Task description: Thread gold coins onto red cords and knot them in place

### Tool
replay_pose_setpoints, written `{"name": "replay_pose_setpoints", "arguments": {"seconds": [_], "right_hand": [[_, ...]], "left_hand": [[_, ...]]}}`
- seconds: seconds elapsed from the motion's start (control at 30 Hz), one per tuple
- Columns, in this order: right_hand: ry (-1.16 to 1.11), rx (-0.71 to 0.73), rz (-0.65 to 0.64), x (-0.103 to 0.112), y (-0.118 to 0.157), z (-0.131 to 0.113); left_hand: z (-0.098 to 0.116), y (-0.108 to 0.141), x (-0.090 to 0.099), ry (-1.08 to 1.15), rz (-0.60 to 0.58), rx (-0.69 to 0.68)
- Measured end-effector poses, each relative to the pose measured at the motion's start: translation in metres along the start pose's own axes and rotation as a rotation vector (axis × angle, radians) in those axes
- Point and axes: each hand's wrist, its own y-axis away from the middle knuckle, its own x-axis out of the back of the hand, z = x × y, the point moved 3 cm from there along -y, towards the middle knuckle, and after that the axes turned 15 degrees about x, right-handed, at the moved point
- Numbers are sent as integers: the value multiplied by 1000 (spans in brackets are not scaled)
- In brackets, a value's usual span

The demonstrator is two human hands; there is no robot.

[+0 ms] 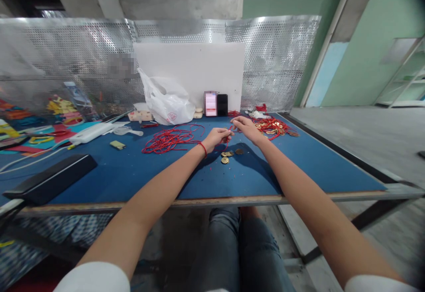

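Note:
Both my hands are raised over the blue table, close together. My left hand (217,138) is closed in a pinch on a red cord (227,146), part of which hangs below the fingers. Just right of it, my right hand (245,128) has its fingers bent together at the cord's upper part. Below the hands lie several gold coins (225,160) with holes. A tangle of red cords (168,140) rests left of my left hand. Beyond my right hand is a pile of red cords with gold coins (275,126).
Two phones (210,104) lean on a white board (192,66) at the back, beside a white plastic bag (169,103). A black box (53,177), a power strip (93,132) and coloured materials lie on the left. The table's front edge (149,204) runs under my forearms.

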Motion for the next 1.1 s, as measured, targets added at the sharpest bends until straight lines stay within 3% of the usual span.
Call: {"name": "replay_pose_setpoints", "arguments": {"seconds": [0.2, 0.47, 0.63, 0.8, 0.93, 1.1], "right_hand": [[-4, 68, -126, -2, 3, 2], [89, 49, -62, 6, 3, 5], [221, 15, 225, 35, -1, 13], [208, -70, 625, 79, 6, 37], [247, -205, 869, 110, 20, 60], [394, -371, 1087, 138, 46, 76]], "left_hand": [[-1, -3, 2, -17, -23, 4], [0, -8, 4, -56, -123, 7], [17, -6, 22, -41, -157, 6], [37, 4, 63, 133, -122, -83], [39, 11, 92, 220, -78, -60], [37, 18, 113, 293, -95, -23]]}}
